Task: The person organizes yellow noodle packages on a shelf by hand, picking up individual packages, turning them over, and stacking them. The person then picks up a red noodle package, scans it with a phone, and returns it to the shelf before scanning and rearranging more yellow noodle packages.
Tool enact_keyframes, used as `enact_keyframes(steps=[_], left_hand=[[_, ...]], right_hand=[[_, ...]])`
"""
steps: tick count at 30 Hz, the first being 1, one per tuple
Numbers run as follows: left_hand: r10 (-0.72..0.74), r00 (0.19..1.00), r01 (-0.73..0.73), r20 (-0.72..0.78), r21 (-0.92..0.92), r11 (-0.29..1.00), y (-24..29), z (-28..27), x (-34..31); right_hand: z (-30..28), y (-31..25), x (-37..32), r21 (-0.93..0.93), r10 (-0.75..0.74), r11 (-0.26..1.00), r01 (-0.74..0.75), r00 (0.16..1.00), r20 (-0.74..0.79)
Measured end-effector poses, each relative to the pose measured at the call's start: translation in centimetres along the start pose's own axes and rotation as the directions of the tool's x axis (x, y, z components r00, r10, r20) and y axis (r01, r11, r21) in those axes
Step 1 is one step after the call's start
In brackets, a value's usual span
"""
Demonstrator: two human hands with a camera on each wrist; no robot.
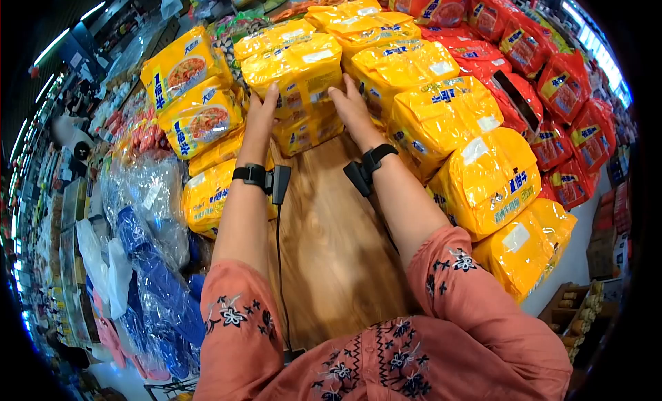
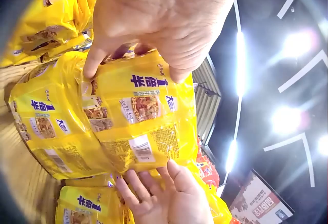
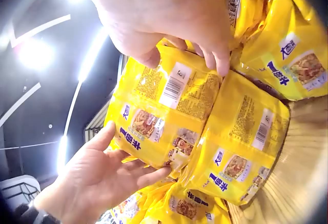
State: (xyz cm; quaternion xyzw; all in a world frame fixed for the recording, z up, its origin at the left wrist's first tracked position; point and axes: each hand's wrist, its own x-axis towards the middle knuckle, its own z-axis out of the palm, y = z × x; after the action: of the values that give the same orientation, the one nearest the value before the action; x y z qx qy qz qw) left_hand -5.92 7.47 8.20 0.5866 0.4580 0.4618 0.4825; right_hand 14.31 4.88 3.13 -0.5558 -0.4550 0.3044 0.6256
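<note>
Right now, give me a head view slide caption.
Left hand and right hand hold a yellow noodle pack stacked on another, on a wooden table.

This is a shop, most likely a supermarket: many matching yellow packs [image 1: 445, 101] with printed pictures of noodles and barcodes [image 2: 142, 148] are stacked on and around a wooden table [image 1: 338, 228], with rows of similar red packs [image 1: 565, 87] banked up behind them. Clear-wrapped blue goods [image 1: 162, 291] lie to the left, crowded displays stretch away beyond them, and a wooden rack [image 1: 576, 308] of small items stands at the lower right. Overhead, bright lamps [image 2: 300, 44] and long strip lights [image 2: 241, 60] line a dark ceiling, near a large printed sign [image 2: 261, 203].
</note>
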Motion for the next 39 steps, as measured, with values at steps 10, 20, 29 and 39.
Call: enact_keyframes(steps=[10,20,29,39], left_hand=[[-0.191,0.979,0.195,-0.076,0.047,0.980,-1.4,-0.1,-2.5],[-0.171,0.985,0.167,0.013,0.145,0.975,-4.7,0.2,-0.5],[-0.129,0.990,0.129,-0.052,0.010,0.992,-4.3,0.6,-0.2],[-0.045,0.997,0.041,-0.066,-0.057,0.998,-4.4,0.1,-1.9]], right_hand=[[-1.5,2.2,-6.1,0.101,0.156,0.981,-0.163,0.985,0.073],[-1.3,0.4,-4.4,0.057,0.176,0.981,-0.187,0.971,0.163],[-0.1,0.3,-1.8,-0.071,0.082,0.995,-0.070,0.977,0.198],[-0.8,0.7,-3.2,-0.106,0.081,0.992,-0.063,0.980,0.183]])
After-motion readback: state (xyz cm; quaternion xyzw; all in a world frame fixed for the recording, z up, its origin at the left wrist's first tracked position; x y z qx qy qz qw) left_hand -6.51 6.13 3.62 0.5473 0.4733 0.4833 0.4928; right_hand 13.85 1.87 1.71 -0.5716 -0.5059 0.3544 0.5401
